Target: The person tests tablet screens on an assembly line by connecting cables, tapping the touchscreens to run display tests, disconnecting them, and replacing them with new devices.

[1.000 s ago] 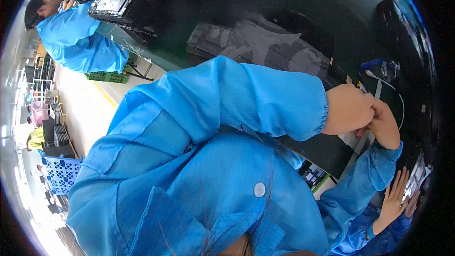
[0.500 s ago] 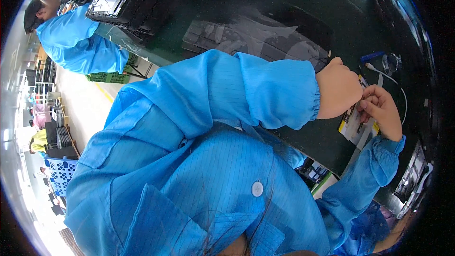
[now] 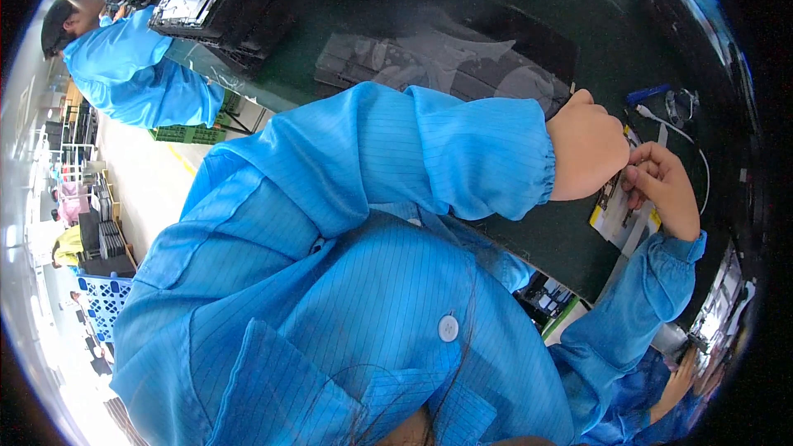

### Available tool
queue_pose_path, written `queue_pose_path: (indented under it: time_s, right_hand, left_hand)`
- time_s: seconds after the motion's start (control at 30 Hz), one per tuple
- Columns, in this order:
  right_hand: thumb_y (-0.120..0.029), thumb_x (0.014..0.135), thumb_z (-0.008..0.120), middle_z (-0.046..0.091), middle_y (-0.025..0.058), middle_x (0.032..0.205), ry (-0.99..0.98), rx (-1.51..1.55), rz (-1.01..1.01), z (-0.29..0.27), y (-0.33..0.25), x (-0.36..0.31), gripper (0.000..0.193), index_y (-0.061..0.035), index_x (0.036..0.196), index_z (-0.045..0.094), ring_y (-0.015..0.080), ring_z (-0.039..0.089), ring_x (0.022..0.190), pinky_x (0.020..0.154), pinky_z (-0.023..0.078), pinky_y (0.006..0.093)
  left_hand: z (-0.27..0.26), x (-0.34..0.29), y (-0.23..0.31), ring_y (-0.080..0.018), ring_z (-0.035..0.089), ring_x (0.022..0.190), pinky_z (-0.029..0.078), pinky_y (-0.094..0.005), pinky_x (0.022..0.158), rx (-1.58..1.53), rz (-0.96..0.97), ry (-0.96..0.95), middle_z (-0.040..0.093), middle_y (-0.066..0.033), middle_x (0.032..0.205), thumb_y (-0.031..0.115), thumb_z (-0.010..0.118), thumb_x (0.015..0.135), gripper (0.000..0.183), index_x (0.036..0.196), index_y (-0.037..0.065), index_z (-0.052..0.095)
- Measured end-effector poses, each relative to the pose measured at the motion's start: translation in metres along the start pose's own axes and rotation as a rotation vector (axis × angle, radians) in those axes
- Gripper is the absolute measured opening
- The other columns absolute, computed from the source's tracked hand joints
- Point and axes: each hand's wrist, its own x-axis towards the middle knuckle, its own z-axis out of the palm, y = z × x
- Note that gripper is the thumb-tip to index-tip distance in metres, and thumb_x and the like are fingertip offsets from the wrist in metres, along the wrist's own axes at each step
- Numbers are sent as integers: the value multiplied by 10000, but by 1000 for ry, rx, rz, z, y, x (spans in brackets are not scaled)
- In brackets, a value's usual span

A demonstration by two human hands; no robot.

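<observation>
My left hand (image 3: pixel 588 147) is closed in a fist over the work, its back toward me, so what it grips is hidden. A thin light tip (image 3: pixel 572 88) shows just above its knuckles. Beside it, my right hand (image 3: pixel 667 190) is curled with thumb and fingertips together; anything between them is too small to make out. Under both hands lies a flat white-and-yellow piece (image 3: pixel 609 219) with small dark parts along it, partly covered. A narrow grey strip (image 3: pixel 634 241) runs along its right side, below my right hand.
Beyond lie a blue stick-shaped item (image 3: pixel 648 94) and a white cable (image 3: pixel 671 125). A dark flat panel under clear film (image 3: pixel 446 66) covers the far table. Stacked black trays (image 3: pixel 256 12) stand far left, near a co-worker (image 3: pixel 124 66). Another person's hand (image 3: pixel 676 384) shows lower right.
My left hand has shifted slightly up and left, and the thin tip above it now shows more clearly. My right hand barely moves. Another person's hand has come into view at lower right.
</observation>
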Motion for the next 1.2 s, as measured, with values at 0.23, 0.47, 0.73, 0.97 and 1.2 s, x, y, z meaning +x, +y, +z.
queue_pose_path:
  time_s: [0.23, 0.47, 0.73, 0.97, 1.2]
  right_hand:
    - [-88, 774, 571, 533, 27, 616, 13, -7, 7, 3, -2, 0, 150, -19, 879, 489, 81, 493, 454, 428, 390, 193]
    - [-58, 739, 611, 477, -1, 534, 103, -94, 27, 11, -4, 2, 199, -37, 875, 468, 62, 452, 408, 376, 347, 188]
    - [-40, 709, 636, 452, -11, 509, 143, -193, 40, 16, -6, 4, 215, -53, 808, 446, 54, 421, 393, 355, 331, 188]
    - [-48, 706, 645, 460, -14, 533, 119, -157, 28, 17, -5, 5, 223, -61, 749, 426, 57, 436, 433, 372, 362, 191]
    - [-59, 649, 689, 425, -9, 533, 232, -369, -34, 21, -11, 2, 263, -51, 697, 430, 75, 400, 464, 409, 339, 226]
  left_hand:
    - [-1, 0, -1, -268, 585, 758, 386, -411, 678, 12, -8, -11, 593, -111, 738, 145, 534, 642, 117, 658, 76, 627]
    - [-1, 0, -1, -265, 585, 763, 380, -414, 685, -5, 2, -9, 598, -106, 749, 158, 540, 654, 123, 678, 82, 633]
    - [-1, -1, -1, -257, 582, 767, 377, -412, 680, -2, 0, -21, 597, -98, 750, 170, 546, 657, 119, 683, 92, 633]
    - [2, -3, 2, -254, 573, 735, 375, -401, 662, 32, -14, 56, 583, -87, 716, 179, 545, 650, 110, 656, 99, 621]
    - [-22, -11, -24, -228, 527, 816, 400, -365, 683, 41, 182, 173, 560, -49, 795, 220, 555, 698, 129, 729, 113, 619]
